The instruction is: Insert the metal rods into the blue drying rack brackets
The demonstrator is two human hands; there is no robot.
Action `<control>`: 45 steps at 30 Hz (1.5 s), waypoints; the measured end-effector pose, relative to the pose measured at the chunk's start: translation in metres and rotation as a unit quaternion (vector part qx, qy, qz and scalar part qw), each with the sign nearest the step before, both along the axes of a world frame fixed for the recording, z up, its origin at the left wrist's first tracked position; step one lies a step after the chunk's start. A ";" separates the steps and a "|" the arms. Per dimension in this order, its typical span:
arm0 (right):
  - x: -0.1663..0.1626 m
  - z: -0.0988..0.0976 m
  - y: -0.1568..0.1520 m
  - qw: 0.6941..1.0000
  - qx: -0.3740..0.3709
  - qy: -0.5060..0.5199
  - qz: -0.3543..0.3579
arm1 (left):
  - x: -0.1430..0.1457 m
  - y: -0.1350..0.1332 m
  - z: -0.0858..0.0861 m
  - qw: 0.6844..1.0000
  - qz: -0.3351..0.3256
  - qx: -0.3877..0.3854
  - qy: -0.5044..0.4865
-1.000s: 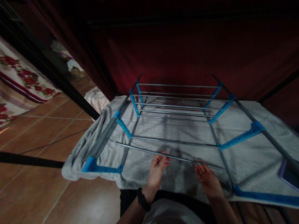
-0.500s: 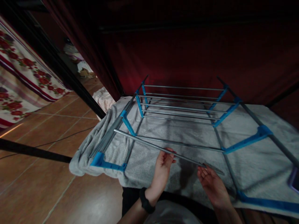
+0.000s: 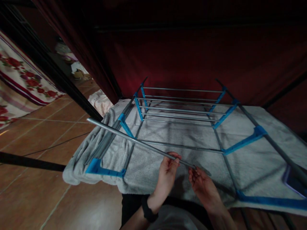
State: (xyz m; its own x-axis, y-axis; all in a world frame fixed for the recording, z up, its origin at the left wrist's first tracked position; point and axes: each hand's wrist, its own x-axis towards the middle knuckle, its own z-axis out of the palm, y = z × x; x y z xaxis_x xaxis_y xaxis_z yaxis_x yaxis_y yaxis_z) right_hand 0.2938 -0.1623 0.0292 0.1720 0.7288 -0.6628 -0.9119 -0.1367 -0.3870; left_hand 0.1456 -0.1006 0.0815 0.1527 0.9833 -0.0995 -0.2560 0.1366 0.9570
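Note:
A long loose metal rod (image 3: pixel 134 140) slants from the upper left down to the lower right above a grey towel (image 3: pixel 168 166). My left hand (image 3: pixel 166 175) has its fingers curled around the rod near its lower part. My right hand (image 3: pixel 203 187) pinches the rod close to its lower right end. Under the rod lies a drying rack (image 3: pixel 182 111) with grey bars and blue plastic brackets, resting on the towel.
The towel lies on a brown tiled floor (image 3: pixel 35 137). A dark red curtain (image 3: pixel 192 57) hangs behind the rack. A black pole (image 3: pixel 28 162) crosses the floor at left, near a floral cloth (image 3: pixel 21 80). A dark flat object (image 3: pixel 294 182) lies at the towel's right edge.
The rod has slid up and to the left, its far end now over the rack's left edge. My right hand moved left, closer to my left hand.

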 end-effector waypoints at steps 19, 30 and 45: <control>-0.021 0.021 -0.004 0.983 0.057 0.022 0.173 | -0.021 0.017 0.024 0.985 0.020 0.121 0.118; -0.003 0.001 -0.004 0.995 -0.007 -0.011 0.100 | -0.039 0.031 0.030 0.955 0.018 0.186 0.229; 0.016 -0.001 0.001 0.997 -0.021 -0.035 0.058 | -0.055 0.038 0.014 0.862 -0.020 0.309 0.401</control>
